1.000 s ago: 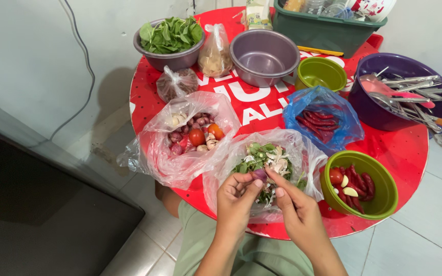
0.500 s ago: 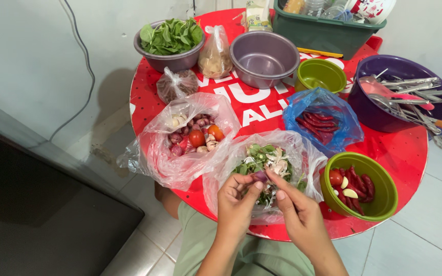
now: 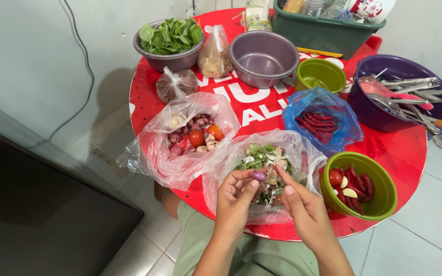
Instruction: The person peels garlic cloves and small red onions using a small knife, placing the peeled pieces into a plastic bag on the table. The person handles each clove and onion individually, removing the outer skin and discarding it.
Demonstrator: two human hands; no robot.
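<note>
Purple shallot [image 3: 259, 176] (now peeled) between fingers [image 3: 249, 187]

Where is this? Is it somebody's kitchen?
Probably a home kitchen corner, set up for getting food ready. A round red table holds a bowl of green leaves, a purple tub of spoons and utensils, and both hands peel a small shallot over a bag of peelings.

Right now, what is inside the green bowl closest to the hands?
The green bowl holds red chillies, one small tomato and peeled garlic cloves. Whatever lies beneath this pile is covered and cannot be seen.
</note>
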